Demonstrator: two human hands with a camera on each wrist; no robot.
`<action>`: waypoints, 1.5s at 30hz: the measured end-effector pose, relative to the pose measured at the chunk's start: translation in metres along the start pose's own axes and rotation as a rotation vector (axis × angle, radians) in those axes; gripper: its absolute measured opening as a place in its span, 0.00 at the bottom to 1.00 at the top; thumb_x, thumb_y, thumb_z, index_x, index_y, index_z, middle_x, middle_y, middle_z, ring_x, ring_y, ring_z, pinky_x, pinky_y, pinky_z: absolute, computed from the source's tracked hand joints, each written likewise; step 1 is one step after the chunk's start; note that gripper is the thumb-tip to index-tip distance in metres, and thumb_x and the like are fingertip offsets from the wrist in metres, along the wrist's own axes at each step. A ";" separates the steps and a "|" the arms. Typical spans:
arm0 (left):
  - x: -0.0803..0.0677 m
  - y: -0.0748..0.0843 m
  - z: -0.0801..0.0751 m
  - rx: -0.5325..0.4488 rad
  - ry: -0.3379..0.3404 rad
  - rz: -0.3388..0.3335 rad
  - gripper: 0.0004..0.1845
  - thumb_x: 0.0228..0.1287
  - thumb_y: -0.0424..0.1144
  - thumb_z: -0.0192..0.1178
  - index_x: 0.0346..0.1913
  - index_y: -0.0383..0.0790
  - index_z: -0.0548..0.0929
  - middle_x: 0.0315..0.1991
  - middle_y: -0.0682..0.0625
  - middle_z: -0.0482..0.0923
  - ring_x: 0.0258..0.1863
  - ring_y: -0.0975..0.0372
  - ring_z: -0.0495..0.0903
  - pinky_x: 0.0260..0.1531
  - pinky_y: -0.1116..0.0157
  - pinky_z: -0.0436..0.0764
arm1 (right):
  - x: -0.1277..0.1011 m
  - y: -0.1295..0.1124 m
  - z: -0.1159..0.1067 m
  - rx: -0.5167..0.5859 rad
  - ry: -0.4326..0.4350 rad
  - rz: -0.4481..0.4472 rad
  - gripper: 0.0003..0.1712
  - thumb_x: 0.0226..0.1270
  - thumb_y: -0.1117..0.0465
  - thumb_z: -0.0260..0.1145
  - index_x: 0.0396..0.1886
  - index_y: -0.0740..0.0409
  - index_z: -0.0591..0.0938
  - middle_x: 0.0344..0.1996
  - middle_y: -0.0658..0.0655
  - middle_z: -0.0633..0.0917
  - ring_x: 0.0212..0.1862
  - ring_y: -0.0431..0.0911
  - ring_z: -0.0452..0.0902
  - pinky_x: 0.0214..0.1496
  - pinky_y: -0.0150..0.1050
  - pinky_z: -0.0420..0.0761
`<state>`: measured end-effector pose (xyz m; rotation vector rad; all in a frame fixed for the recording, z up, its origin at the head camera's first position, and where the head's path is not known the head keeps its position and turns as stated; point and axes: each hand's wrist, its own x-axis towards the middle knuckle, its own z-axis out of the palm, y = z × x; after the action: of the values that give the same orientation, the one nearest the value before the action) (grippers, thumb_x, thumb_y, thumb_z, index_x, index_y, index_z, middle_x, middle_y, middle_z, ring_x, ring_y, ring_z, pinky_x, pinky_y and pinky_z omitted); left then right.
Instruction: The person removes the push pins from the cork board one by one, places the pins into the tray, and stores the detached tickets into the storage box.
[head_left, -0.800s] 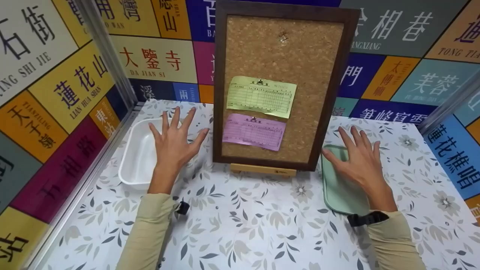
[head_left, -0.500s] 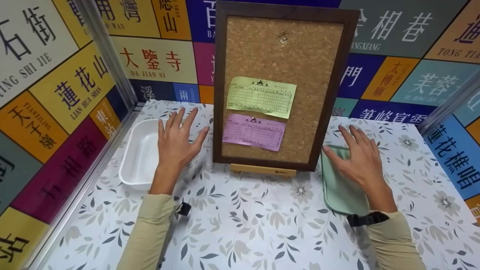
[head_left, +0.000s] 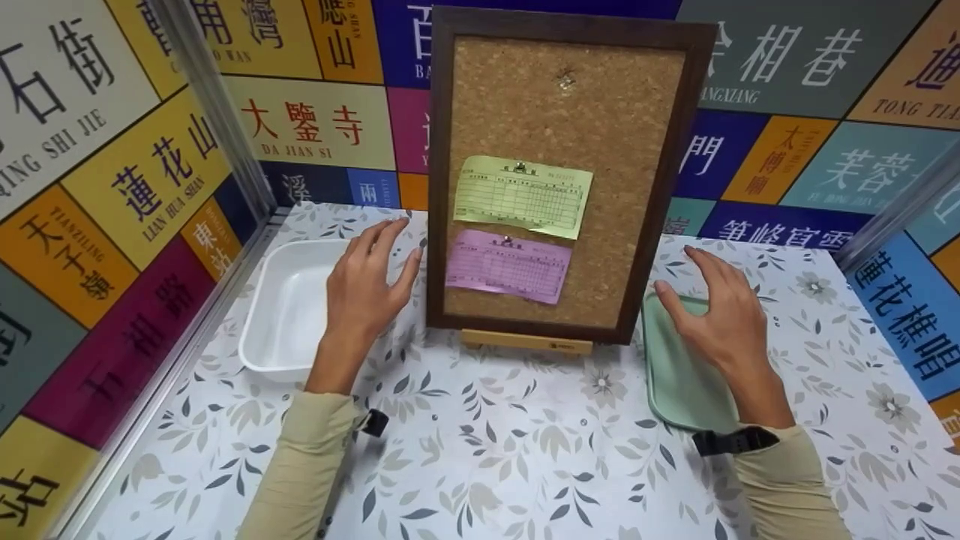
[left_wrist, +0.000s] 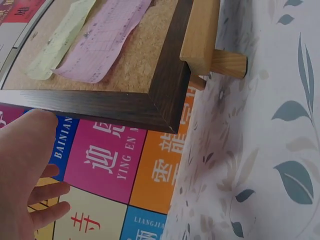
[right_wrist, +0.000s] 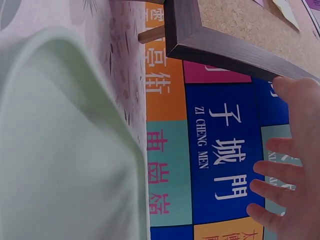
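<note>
Your left grip (head_left: pixel 366 289) near a white tub (head_left: pixel 289 322), right grip (head_left: pixel 721 315) near a green tray (head_left: pixel 682 382), corkboard (head_left: pixel 562 124) between, yellow slip (head_left: pixel 523 198) pinned above purple slip (head_left: pixel 508 268), floral desk (head_left: pixel 517 442)

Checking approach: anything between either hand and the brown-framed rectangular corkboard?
Nothing visible between the left hand or right hand and the corkboard; the green rectangular tray lies lower, on the leaf-patterned white table.
</note>
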<state>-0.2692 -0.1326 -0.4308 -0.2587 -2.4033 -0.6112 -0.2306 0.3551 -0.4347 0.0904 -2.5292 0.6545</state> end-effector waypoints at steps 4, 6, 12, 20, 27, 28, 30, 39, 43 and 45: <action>-0.001 0.006 0.000 -0.036 0.011 0.019 0.27 0.80 0.59 0.59 0.75 0.54 0.79 0.69 0.47 0.83 0.66 0.51 0.84 0.59 0.50 0.88 | 0.000 -0.004 0.000 0.032 0.047 -0.007 0.38 0.71 0.37 0.72 0.78 0.41 0.78 0.70 0.58 0.83 0.71 0.61 0.78 0.67 0.67 0.75; -0.001 0.009 0.000 -0.054 0.019 0.028 0.27 0.80 0.59 0.58 0.74 0.54 0.79 0.68 0.48 0.83 0.65 0.52 0.85 0.57 0.50 0.89 | -0.001 -0.007 -0.001 0.034 0.056 -0.005 0.37 0.72 0.38 0.72 0.77 0.42 0.78 0.64 0.59 0.87 0.64 0.59 0.82 0.60 0.61 0.79; -0.003 0.018 0.001 -0.122 0.018 0.034 0.27 0.80 0.60 0.58 0.74 0.55 0.78 0.66 0.49 0.84 0.59 0.52 0.87 0.50 0.50 0.90 | -0.002 -0.017 -0.002 0.024 0.072 0.011 0.32 0.75 0.40 0.70 0.73 0.46 0.80 0.43 0.58 0.89 0.45 0.52 0.85 0.42 0.33 0.76; -0.005 0.025 0.003 -0.182 -0.001 0.042 0.23 0.81 0.59 0.59 0.70 0.57 0.81 0.67 0.52 0.84 0.59 0.55 0.88 0.52 0.52 0.90 | -0.004 -0.027 -0.002 0.086 0.099 0.003 0.26 0.77 0.47 0.70 0.69 0.50 0.81 0.36 0.56 0.89 0.39 0.50 0.86 0.36 0.16 0.69; -0.007 0.029 0.006 -0.210 -0.025 0.061 0.19 0.81 0.57 0.60 0.63 0.53 0.86 0.66 0.50 0.85 0.61 0.54 0.88 0.58 0.53 0.89 | -0.005 -0.033 0.003 0.123 0.118 -0.070 0.21 0.76 0.52 0.72 0.64 0.52 0.83 0.35 0.55 0.90 0.36 0.49 0.88 0.33 0.16 0.72; -0.007 0.029 0.007 -0.214 -0.025 0.061 0.18 0.81 0.57 0.60 0.61 0.53 0.86 0.67 0.49 0.85 0.62 0.53 0.88 0.59 0.52 0.89 | -0.006 -0.034 0.004 0.130 0.126 -0.084 0.20 0.75 0.53 0.72 0.63 0.53 0.84 0.34 0.55 0.90 0.36 0.49 0.88 0.33 0.17 0.72; -0.008 0.029 0.008 -0.223 -0.025 0.060 0.17 0.80 0.57 0.61 0.59 0.52 0.87 0.69 0.48 0.84 0.64 0.52 0.87 0.61 0.51 0.88 | -0.006 -0.038 0.006 0.147 0.140 -0.117 0.18 0.74 0.55 0.73 0.60 0.54 0.86 0.33 0.54 0.90 0.34 0.47 0.87 0.31 0.19 0.73; -0.009 0.031 0.011 -0.243 -0.065 0.027 0.12 0.78 0.53 0.66 0.48 0.50 0.89 0.76 0.46 0.78 0.71 0.48 0.83 0.66 0.49 0.85 | -0.010 -0.068 0.011 0.185 0.112 -0.215 0.13 0.73 0.59 0.74 0.54 0.56 0.88 0.34 0.53 0.91 0.34 0.46 0.86 0.30 0.21 0.74; -0.010 0.032 0.012 -0.244 -0.080 0.014 0.11 0.78 0.52 0.66 0.47 0.50 0.88 0.76 0.46 0.77 0.72 0.48 0.82 0.67 0.49 0.84 | -0.009 -0.083 0.015 0.203 0.093 -0.248 0.12 0.72 0.60 0.75 0.52 0.56 0.88 0.34 0.52 0.90 0.33 0.44 0.85 0.30 0.25 0.77; -0.010 0.032 0.012 -0.241 -0.086 0.011 0.10 0.78 0.52 0.66 0.47 0.51 0.88 0.77 0.47 0.77 0.72 0.48 0.82 0.66 0.49 0.85 | -0.009 -0.090 0.017 0.216 0.084 -0.259 0.11 0.72 0.61 0.75 0.51 0.55 0.89 0.33 0.51 0.89 0.33 0.42 0.84 0.31 0.26 0.78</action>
<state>-0.2572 -0.0988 -0.4336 -0.4075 -2.4070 -0.9031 -0.2141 0.2674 -0.4131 0.4486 -2.3058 0.8039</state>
